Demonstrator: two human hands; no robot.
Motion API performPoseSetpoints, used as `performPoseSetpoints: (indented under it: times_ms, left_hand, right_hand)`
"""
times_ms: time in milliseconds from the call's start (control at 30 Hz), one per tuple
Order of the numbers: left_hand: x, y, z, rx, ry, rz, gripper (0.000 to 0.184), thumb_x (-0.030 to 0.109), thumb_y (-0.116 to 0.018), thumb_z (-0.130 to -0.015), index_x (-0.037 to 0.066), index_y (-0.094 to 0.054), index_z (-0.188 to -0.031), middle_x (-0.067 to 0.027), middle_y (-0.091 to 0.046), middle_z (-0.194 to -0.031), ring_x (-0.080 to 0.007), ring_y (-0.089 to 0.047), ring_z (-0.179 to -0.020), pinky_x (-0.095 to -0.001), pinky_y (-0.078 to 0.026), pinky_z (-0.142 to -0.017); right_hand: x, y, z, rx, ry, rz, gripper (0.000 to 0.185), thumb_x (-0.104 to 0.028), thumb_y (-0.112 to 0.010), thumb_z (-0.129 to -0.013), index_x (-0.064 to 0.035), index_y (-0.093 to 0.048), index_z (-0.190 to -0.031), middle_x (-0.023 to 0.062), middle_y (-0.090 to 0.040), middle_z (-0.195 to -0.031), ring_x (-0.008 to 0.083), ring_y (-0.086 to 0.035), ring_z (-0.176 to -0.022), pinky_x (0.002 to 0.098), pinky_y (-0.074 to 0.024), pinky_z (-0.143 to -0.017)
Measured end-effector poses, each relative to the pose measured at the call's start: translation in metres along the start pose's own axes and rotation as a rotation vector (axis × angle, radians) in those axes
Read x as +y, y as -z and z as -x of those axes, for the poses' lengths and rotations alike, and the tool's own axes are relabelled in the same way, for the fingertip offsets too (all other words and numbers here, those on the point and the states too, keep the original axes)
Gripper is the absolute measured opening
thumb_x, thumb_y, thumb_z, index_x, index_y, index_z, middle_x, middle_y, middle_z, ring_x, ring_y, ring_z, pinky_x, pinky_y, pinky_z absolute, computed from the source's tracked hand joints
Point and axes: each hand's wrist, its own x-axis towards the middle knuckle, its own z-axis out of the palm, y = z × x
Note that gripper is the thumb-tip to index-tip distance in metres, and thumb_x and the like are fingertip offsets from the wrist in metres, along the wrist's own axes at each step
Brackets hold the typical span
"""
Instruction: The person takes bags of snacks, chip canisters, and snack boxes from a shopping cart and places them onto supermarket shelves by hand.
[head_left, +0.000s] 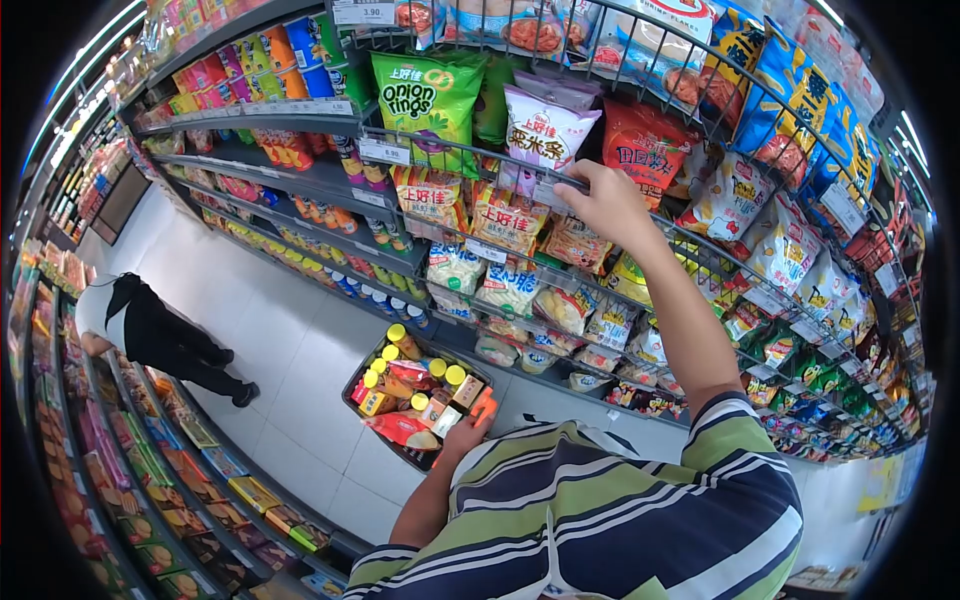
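Note:
My right hand (pixel 608 205) reaches up to the front of a wire rack, its fingers curled at a price label (pixel 548 196) on the rim. Behind that label stands a white-and-purple snack bag (pixel 545 135), with a red snack bag (pixel 640 150) to its right and a green onion rings bag (pixel 428 100) to its left. Low by my body, my left hand (pixel 464 437) is closed around the orange handle (pixel 484 408) of a dark shopping basket (pixel 352 392). Yellow-lidded canisters (pixel 403 342), a red packet (pixel 402 430) and several boxes fill the basket.
Shelves of bagged snacks (pixel 510 288) continue below and right of the rack. Canisters (pixel 285 75) line the shelf at upper left. Another person (pixel 150 320) bends toward the opposite shelf (pixel 185 480). Pale floor tiles (pixel 290 400) run along the aisle.

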Motion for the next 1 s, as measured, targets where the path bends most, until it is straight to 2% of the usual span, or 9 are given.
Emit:
performPoseSetpoints:
  times_ms: [333, 433, 500, 633, 700, 733, 767, 800, 1000]
  left_hand:
    - [0.007, -0.004, 0.012, 0.396, -0.128, 0.090, 0.067, 0.069, -0.060, -0.092, 0.006, -0.071, -0.111, -0.0157, -0.077, -0.100, -0.0350, -0.073, -0.100, -0.0438, -0.055, -0.087]
    - [0.036, 0.019, 0.011, 0.537, -0.324, 0.375, 0.039, 0.041, -0.064, -0.101, 0.002, -0.071, -0.105, -0.0158, -0.073, -0.090, -0.0283, -0.071, -0.084, -0.0394, -0.054, -0.077]
    - [0.091, 0.063, 0.038, 0.528, -0.454, 0.583, 0.031, 0.025, -0.057, -0.106, -0.004, -0.069, -0.104, -0.0090, -0.070, -0.086, -0.0164, -0.065, -0.080, -0.0335, -0.052, -0.076]
    - [0.205, 0.156, 0.138, 0.538, -0.774, 0.985, 0.034, 0.026, -0.052, -0.110, -0.002, -0.069, -0.101, -0.0115, -0.073, -0.102, -0.0173, -0.068, -0.089, -0.0318, -0.055, -0.086]
    - [0.240, 0.192, 0.203, 0.532, -1.149, 1.013, 0.039, 0.034, -0.047, -0.111, 0.001, -0.067, -0.102, -0.0108, -0.069, -0.099, -0.0218, -0.065, -0.096, -0.0376, -0.054, -0.090]
    - [0.262, 0.206, 0.243, 0.448, -1.196, 1.148, 0.040, 0.037, -0.046, -0.111, 0.006, -0.063, -0.093, -0.0074, -0.063, -0.090, -0.0212, -0.060, -0.088, -0.0354, -0.052, -0.082]
    - [0.278, 0.219, 0.272, 0.104, -1.363, 1.317, 0.038, 0.036, -0.049, -0.110, 0.010, -0.058, -0.085, -0.0034, -0.057, -0.082, -0.0184, -0.052, -0.076, -0.0317, -0.047, -0.071]
    - [0.285, 0.224, 0.288, 0.008, -1.485, 1.319, 0.044, 0.047, -0.045, -0.110, 0.013, -0.054, -0.084, -0.0089, -0.055, -0.079, -0.0234, -0.053, -0.072, -0.0345, -0.049, -0.065]
    - [0.287, 0.224, 0.311, -0.366, -1.605, 1.066, 0.035, 0.034, -0.046, -0.105, 0.010, -0.058, -0.082, -0.0088, -0.059, -0.077, -0.0229, -0.057, -0.069, -0.0332, -0.052, -0.063]
  right_hand:
    - [0.010, -0.010, -0.018, -0.115, 0.124, 0.045, 0.049, -0.042, -0.073, -0.087, -0.0003, -0.075, -0.113, 0.0267, -0.074, -0.100, 0.0427, -0.071, -0.096, 0.0513, -0.0553, -0.088]
    - [-0.004, 0.005, 0.000, -0.040, 0.112, 0.155, 0.039, -0.036, -0.074, -0.088, -0.0019, -0.076, -0.107, 0.0210, -0.075, -0.100, 0.0395, -0.071, -0.098, 0.0510, -0.0540, -0.089]
    - [-0.002, 0.008, 0.012, 0.236, 0.320, 0.125, 0.033, -0.029, -0.074, -0.089, -0.0031, -0.076, -0.109, 0.0189, -0.075, -0.100, 0.0386, -0.071, -0.096, 0.0491, -0.0540, -0.088]
    - [-0.009, 0.009, 0.059, 0.402, 0.463, -0.077, 0.017, -0.013, -0.076, -0.087, -0.0019, -0.074, -0.099, 0.0149, -0.075, -0.098, 0.0338, -0.071, -0.091, 0.0431, -0.0542, -0.084]
    - [-0.010, -0.006, 0.094, 0.348, 0.432, -0.226, 0.014, -0.009, -0.076, -0.086, -0.0012, -0.074, -0.097, 0.0141, -0.075, -0.095, 0.0326, -0.071, -0.089, 0.0414, -0.0546, -0.082]
    - [-0.006, -0.025, 0.113, 0.290, 0.395, -0.310, 0.013, -0.007, -0.076, -0.086, -0.0010, -0.073, -0.097, 0.0136, -0.074, -0.094, 0.0320, -0.071, -0.088, 0.0406, -0.0548, -0.080]
    - [-0.001, -0.044, 0.133, 0.148, 0.323, -0.383, 0.013, -0.011, -0.075, -0.087, -0.0014, -0.074, -0.095, 0.0143, -0.075, -0.092, 0.0330, -0.072, -0.085, 0.0428, -0.0555, -0.079]
    - [0.008, -0.067, 0.152, 0.003, 0.248, -0.455, 0.014, -0.015, -0.074, -0.088, -0.0019, -0.075, -0.094, 0.0149, -0.075, -0.090, 0.0339, -0.072, -0.083, 0.0449, -0.0562, -0.078]
    - [0.141, -0.193, 0.271, -0.467, -0.119, -0.228, 0.021, -0.023, -0.072, -0.089, -0.0057, -0.077, -0.100, 0.0148, -0.076, -0.087, 0.0364, -0.073, -0.082, 0.0474, -0.0573, -0.074]
